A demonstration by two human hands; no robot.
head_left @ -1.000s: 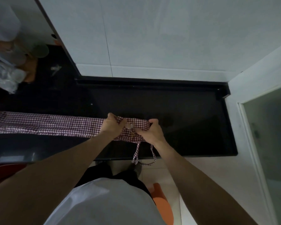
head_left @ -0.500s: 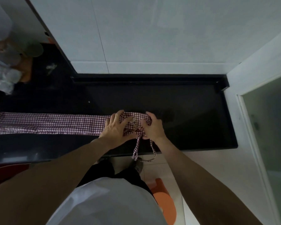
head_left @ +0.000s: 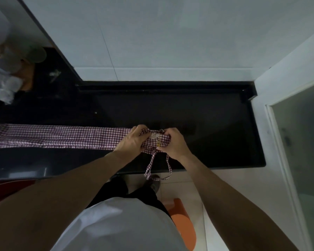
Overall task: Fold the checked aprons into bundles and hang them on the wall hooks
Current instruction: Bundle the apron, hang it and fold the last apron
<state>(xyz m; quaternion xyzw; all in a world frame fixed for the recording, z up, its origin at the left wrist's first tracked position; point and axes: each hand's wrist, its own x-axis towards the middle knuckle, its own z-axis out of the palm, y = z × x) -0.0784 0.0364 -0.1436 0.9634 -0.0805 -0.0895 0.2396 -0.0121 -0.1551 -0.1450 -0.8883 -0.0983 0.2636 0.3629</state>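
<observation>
A purple-and-white checked apron (head_left: 62, 136) lies folded into a long narrow strip across the black countertop (head_left: 216, 124), running from the far left to the middle. My left hand (head_left: 132, 140) and my right hand (head_left: 172, 142) both grip its right end, where the cloth is rolled over into a thick fold. Fingers of both hands curl round that roll. The apron's thin ties (head_left: 152, 167) hang in a loop over the counter's front edge. No wall hooks are in view.
A white tiled wall (head_left: 152, 42) rises behind the counter. At the right stands a white frame with a frosted glass panel (head_left: 301, 151). Plastic bags and containers (head_left: 5, 73) sit at the far left. An orange object (head_left: 183, 225) lies on the pale floor.
Both hands have rolled the apron's right end a little further toward the left. The fold between them is thicker and the flat strip looks slightly shorter.
</observation>
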